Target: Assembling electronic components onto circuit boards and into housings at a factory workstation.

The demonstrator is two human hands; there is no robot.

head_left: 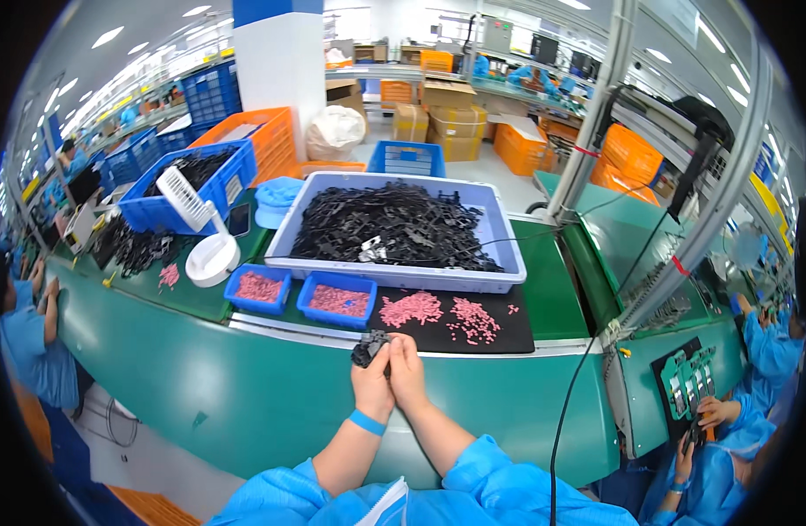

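Close together over the near edge of the bench are my left hand (373, 383) and my right hand (408, 373). My left fingers are wrapped round a small bunch of black plastic parts (365, 352), which sticks out at the upper left. The right fingers press together against the left ones at the bunch; what they pinch is too small to make out. Just beyond lie loose pink pieces (412, 309) on a black mat (511, 333). Two blue trays (337, 318) of similar pink pieces stand left of the mat. Behind them a large pale-blue bin (394, 274) holds heaped black parts (385, 219).
A white fan (212, 260) and a phone (239, 220) sit left of the bin. Further left is a blue crate (236, 188) of black parts. A dark cable (568, 394) hangs at my right. Co-workers sit at both sides, one handling green boards (688, 386).
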